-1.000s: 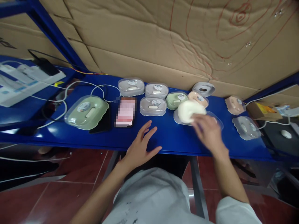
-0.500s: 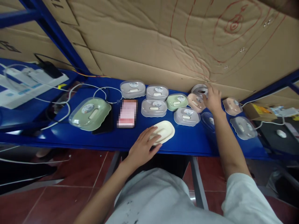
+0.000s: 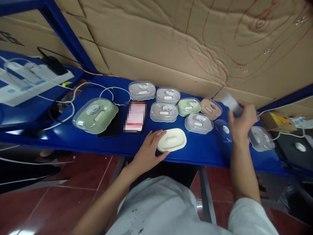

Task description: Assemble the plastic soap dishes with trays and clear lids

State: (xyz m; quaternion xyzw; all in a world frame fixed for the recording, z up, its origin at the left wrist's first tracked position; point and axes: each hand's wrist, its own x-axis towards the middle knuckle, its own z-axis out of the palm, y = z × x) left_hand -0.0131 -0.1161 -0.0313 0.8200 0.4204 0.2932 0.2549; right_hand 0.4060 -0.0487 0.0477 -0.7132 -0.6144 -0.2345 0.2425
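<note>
A cream soap-dish base (image 3: pixel 172 139) lies near the front edge of the blue shelf (image 3: pixel 117 145). My left hand (image 3: pixel 148 150) rests against its left side, fingers curled round the rim. My right hand (image 3: pixel 241 121) is raised at the right and grips a pale grey insert piece (image 3: pixel 231 104), which is blurred. A clear lid (image 3: pixel 223 130) lies just left of that hand. Several lidded soap boxes stand behind: grey (image 3: pixel 163 112), green (image 3: pixel 188 106), pink (image 3: pixel 210 108) and a clear-lidded one (image 3: pixel 199 123).
A large green lidded box (image 3: pixel 96 115) and a phone (image 3: pixel 135 116) lie at the left, with white cables (image 3: pixel 73 98) and a power strip (image 3: pixel 29 81) beyond. Another clear-lidded box (image 3: pixel 260 138) sits at the right. Cardboard (image 3: pixel 171 49) backs the shelf.
My right hand went back to the far grey piece, picked it up and moved it to the right. My left hand took hold of the cream base set down at the front.
</note>
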